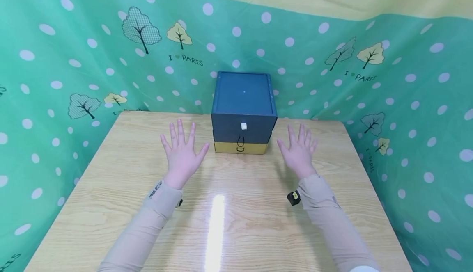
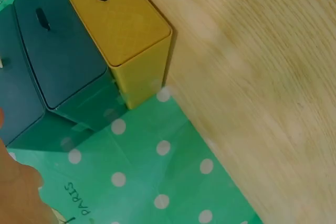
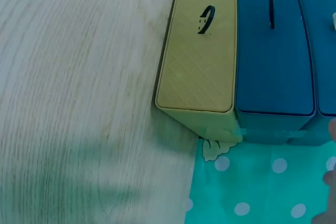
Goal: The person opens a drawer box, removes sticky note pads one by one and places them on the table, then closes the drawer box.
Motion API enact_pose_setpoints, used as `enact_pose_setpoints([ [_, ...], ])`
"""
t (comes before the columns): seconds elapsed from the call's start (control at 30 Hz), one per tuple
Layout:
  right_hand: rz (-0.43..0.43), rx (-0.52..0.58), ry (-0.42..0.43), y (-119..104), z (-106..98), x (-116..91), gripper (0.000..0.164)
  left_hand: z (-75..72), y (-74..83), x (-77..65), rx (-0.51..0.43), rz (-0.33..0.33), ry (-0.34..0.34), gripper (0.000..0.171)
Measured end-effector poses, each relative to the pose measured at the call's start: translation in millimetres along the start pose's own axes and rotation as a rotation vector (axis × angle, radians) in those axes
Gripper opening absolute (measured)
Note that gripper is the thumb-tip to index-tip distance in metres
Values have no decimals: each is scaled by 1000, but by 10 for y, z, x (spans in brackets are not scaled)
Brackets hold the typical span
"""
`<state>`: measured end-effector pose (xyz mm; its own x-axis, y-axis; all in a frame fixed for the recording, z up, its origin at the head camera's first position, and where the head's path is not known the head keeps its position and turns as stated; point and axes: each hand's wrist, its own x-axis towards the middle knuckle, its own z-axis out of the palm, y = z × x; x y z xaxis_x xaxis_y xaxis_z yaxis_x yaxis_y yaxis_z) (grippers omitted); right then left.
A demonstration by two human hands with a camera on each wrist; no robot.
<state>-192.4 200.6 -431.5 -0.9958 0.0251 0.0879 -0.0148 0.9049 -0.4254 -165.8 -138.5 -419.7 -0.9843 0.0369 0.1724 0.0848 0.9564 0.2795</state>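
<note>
At the back of the table stands a stacked drawer box: a dark blue upper part (image 1: 244,93) over a yellow bottom drawer (image 1: 225,147). A white knob (image 1: 244,126) sits on the top front, and black loop handles show on the fronts below it. My left hand (image 1: 182,157) is spread, fingers pointing forward, left of the box and apart from it. On the other side my right hand (image 1: 298,153) is likewise spread, holding nothing. Both wrist views show the yellow drawer front (image 2: 121,17) and the blue drawer front (image 3: 274,51) with their handles, and only a bit of each hand at the edge.
The light wood table (image 1: 255,222) carries a bright streak of reflected light. Green polka-dot cloth (image 1: 236,46) with printed trees hangs behind it and along both sides, close against the box's back.
</note>
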Motion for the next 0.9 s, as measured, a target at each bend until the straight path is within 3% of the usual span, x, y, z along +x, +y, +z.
enact_pose_setpoints([
  [0.1,-29,31,40,-21,-14,8,66,-23,3,3,-23,-10,-19,76],
  [0.33,-69,58,127,-48,-37,16,57,-108,45,42,-328,-69,-182,76],
  [0.6,-56,110,164,-29,18,-20,45,-173,8,104,-486,-78,-324,66],
  [0.73,-32,207,171,-9,73,-24,37,-209,-10,140,-545,-70,-410,67],
  [0.9,70,431,97,62,201,-9,34,-309,22,266,-585,-81,-437,62],
])
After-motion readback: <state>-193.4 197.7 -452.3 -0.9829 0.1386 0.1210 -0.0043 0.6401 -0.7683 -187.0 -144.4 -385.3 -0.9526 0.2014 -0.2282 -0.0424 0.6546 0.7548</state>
